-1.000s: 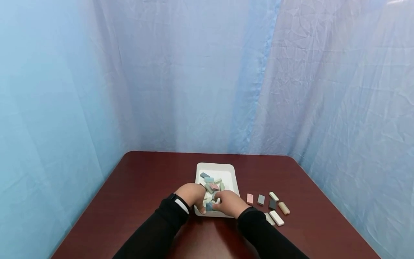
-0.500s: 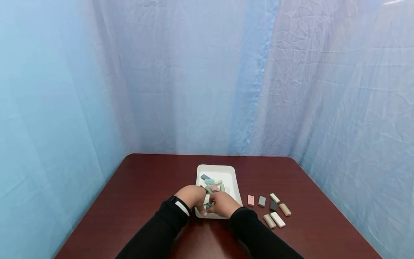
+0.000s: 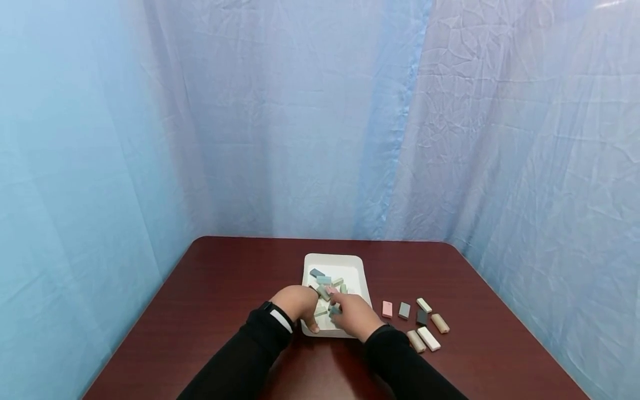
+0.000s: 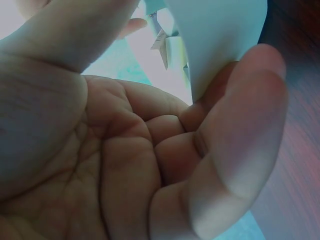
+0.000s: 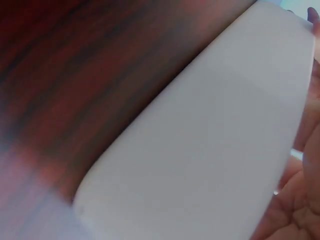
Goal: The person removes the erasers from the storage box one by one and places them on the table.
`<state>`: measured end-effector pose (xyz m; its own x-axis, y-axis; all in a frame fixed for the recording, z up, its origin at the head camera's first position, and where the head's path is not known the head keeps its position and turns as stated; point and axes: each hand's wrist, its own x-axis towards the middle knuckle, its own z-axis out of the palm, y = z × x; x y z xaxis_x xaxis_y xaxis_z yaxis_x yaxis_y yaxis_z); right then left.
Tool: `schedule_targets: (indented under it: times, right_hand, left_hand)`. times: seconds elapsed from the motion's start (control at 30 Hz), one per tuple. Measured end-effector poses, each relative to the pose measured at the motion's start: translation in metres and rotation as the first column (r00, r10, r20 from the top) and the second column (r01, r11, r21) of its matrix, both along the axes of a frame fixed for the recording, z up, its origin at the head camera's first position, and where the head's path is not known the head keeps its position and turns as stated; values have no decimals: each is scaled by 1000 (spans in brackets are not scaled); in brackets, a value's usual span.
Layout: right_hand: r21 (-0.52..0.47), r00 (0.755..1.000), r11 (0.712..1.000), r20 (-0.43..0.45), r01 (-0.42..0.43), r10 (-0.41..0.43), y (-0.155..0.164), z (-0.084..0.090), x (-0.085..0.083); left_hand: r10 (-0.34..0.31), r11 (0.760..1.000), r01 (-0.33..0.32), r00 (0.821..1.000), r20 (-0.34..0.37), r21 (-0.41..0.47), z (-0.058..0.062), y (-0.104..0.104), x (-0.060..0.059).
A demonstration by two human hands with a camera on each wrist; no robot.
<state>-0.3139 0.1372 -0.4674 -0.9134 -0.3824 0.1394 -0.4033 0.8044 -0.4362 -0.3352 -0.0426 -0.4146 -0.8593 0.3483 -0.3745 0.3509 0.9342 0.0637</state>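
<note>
A white tray [image 3: 352,278] holds several small rectangular blocks in blue-grey, green, pale and pink. At its left wall, my left hand [image 3: 298,303] grips the rim. In the left wrist view, curled fingers [image 4: 250,130] lie against the outside of the tray wall [image 4: 222,35]. My right hand [image 3: 356,315] reaches over the near right side of the tray and pinches a blue-grey block [image 3: 335,309] between thumb and index finger. A pink block [image 3: 331,289] lies just beyond those fingertips. The right wrist view shows mostly the tray's outer wall [image 5: 195,135], with the hand partly cut off.
Right of the tray, several loose blocks lie on the dark red table [image 3: 240,266]: a pink block [image 3: 387,309], a grey block [image 3: 404,310], a dark block [image 3: 422,317], beige and white ones. Blue curtains [image 3: 310,122] surround the table.
My right hand dipped left to the near end of the tray, then moved back right and slightly away with the blue-grey block. My left hand stays on the rim.
</note>
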Motion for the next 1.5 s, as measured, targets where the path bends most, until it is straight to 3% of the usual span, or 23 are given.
schedule_targets:
  times: [0.3, 0.57, 0.8, 1.0, 1.13, 1.37, 1.5]
  right_hand:
    - [4, 990, 999, -135, 44, -43, 16, -2, 1]
    - [-115, 985, 980, -50, 160, -167, 39, 8, 21]
    - [-192, 954, 938, -21, 290, -299, 70, 21, 39]
    - [-145, 941, 936, -70, 320, -332, 97, 24, 51]
    - [-76, 932, 931, -32, 358, -361, 116, 19, 57]
    - [-33, 911, 915, 112, 403, -397, 141, 9, 61]
    - [19, 896, 904, 124, 427, -426, 148, 5, 62]
  left_hand:
    - [17, 1000, -17, 1000, -20, -4, 1, 0, 0]
    - [26, 1000, -26, 999, -28, 9, 1, 1, 2]
    - [46, 999, -46, 999, -11, 2, 4, 1, 2]
    - [36, 999, -36, 999, 6, 14, 1, 1, 1]
    - [38, 999, -39, 999, 11, 27, 1, 1, 4]
    - [31, 1000, -31, 999, -9, 1, -1, 1, 3]
    - [37, 999, -37, 999, -3, 11, 2, 1, 2]
